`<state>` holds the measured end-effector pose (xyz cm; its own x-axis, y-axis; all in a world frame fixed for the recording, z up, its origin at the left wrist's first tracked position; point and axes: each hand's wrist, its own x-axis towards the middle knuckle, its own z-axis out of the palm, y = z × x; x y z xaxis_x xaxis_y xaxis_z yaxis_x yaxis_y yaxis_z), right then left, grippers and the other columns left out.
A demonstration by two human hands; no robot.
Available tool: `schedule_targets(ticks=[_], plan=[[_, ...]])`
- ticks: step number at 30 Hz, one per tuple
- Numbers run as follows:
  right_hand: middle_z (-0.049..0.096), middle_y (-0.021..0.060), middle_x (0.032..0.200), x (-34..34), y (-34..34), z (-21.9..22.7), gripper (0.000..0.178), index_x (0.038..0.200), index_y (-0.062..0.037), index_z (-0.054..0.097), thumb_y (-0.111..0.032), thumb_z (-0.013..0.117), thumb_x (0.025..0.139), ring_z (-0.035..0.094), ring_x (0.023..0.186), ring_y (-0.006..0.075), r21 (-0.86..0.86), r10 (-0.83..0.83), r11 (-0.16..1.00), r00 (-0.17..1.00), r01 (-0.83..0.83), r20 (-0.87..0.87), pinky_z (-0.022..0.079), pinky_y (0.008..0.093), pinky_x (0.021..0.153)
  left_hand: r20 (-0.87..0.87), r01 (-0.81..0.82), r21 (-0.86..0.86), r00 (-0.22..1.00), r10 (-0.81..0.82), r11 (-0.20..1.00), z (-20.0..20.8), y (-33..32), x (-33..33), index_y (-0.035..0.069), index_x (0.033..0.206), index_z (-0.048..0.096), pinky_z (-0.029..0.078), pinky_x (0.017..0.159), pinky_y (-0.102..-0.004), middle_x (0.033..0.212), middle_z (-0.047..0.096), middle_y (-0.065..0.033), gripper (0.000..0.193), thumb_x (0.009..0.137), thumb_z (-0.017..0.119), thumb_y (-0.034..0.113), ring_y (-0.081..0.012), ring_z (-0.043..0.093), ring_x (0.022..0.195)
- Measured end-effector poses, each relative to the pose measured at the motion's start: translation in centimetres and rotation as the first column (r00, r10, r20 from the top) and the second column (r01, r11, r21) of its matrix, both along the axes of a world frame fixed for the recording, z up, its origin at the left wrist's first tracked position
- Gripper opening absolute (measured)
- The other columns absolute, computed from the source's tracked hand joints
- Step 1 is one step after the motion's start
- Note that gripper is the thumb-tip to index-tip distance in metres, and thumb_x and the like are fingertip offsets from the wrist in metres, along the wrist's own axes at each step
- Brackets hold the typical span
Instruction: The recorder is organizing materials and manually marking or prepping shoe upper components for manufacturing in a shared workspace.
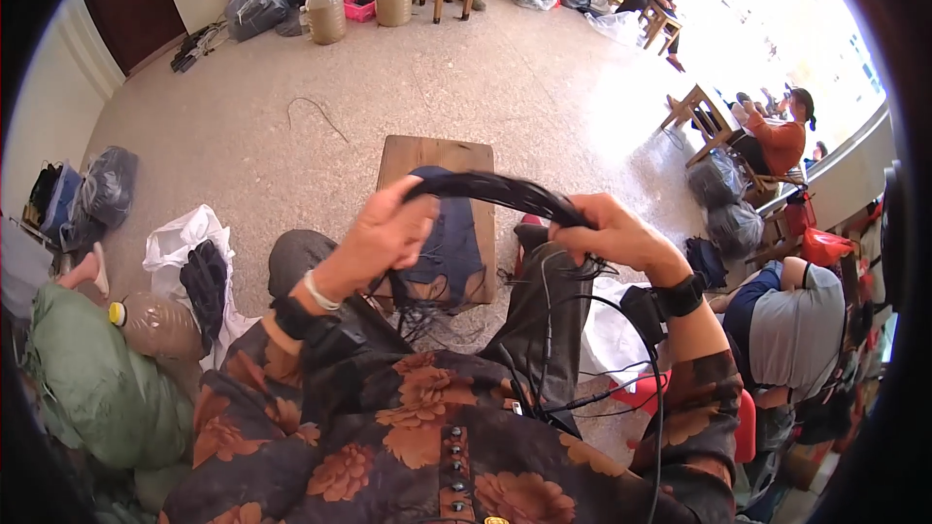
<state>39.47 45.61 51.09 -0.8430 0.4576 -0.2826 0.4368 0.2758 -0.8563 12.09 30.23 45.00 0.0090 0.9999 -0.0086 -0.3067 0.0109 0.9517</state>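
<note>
My left hand [383, 233] and my right hand [612, 231] both grip a long black strip of fabric [500, 190] that arches between them above my lap. Its loose threads dangle below my hands. Under the strip, a dark blue cloth [449, 247] lies draped over a low wooden stool [437, 153] in front of my knees. Both wrists carry black bands, and black cables [573, 359] run down over my flowered shirt.
Two large brown jugs [326, 10] stand at the far wall beside dark bags [254, 8]. Other people sit on low stools at the right [782, 141]. A white bag with dark cloth [189, 252] and a green sack [92, 378] lie at my left.
</note>
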Motion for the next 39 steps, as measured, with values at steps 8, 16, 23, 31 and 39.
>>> schedule_targets(ticks=[8,16,23,31,39], plan=[[0.047,-0.0057,0.069,3.0,1.2,0.4,0.021,0.108,-0.0009,0.062,-0.019,0.057,0.098,0.043,0.055,0.0027,-0.235,-0.194,0.955,0.98,0.182,-0.031,0.037,0.0184,0.05,0.026,-0.046,-0.203,0.998,0.052,0.978,-0.2,-3.4,-5.8,0.009,0.094,0.047,0.029,0.038,-0.0206,0.063,0.031,0.0066,0.023,0.105,0.049,0.03,-0.0023,0.029,0.046],[0.048,-0.0065,0.072,6.4,1.8,-0.1,0.023,0.112,-0.0021,0.063,-0.02,0.055,0.099,0.039,0.056,0.0006,-0.184,-0.307,0.931,0.949,0.315,0.07,0.03,0.0166,0.046,0.048,-0.188,-0.191,0.978,0.201,0.963,0.4,-3.9,-8.6,0.009,0.095,0.049,0.031,0.038,-0.0209,0.065,0.033,0.0062,0.023,0.105,0.049,0.031,-0.002,0.031,0.045],[0.042,-0.0087,0.063,7.3,1.6,0.5,0.024,0.101,-0.0018,0.067,-0.02,0.051,0.101,0.037,0.054,0.001,-0.025,-0.309,0.95,0.948,0.312,0.074,0.029,0.0184,0.046,0.039,-0.279,-0.13,0.957,0.286,0.951,1.2,-3.3,-9.9,0.009,0.096,0.052,0.033,0.038,-0.0215,0.063,0.033,0.0064,0.026,0.104,0.052,0.033,-0.0026,0.032,0.044],[0.035,-0.0057,0.065,6.8,0.7,0.6,0.032,0.08,-0.0096,0.047,-0.03,0.048,0.105,0.03,0.052,0.004,-0.436,-0.444,0.831,0.884,0.345,-0.147,0.025,0.0213,0.044,0.006,-0.293,-0.158,0.955,0.298,0.943,0.8,-3.4,-10.5,0.009,0.096,0.051,0.035,0.039,-0.0216,0.064,0.035,0.0059,0.024,0.104,0.052,0.031,-0.0031,0.034,0.045],[0.033,-0.0024,0.067,10.6,5.9,-0.4,0.033,0.076,-0.0117,0.04,-0.022,0.04,0.108,0.031,0.051,0.007,-0.725,-0.726,0.668,0.364,0.169,-0.584,0.031,0.0224,0.043,-0.357,-0.078,-0.187,0.934,0.006,0.979,1.7,-4.5,-10.9,0.002,0.115,0.056,0.04,0.041,-0.0201,0.068,0.044,0.0057,0.026,0.101,0.057,0.023,-0.0017,0.041,0.049]])
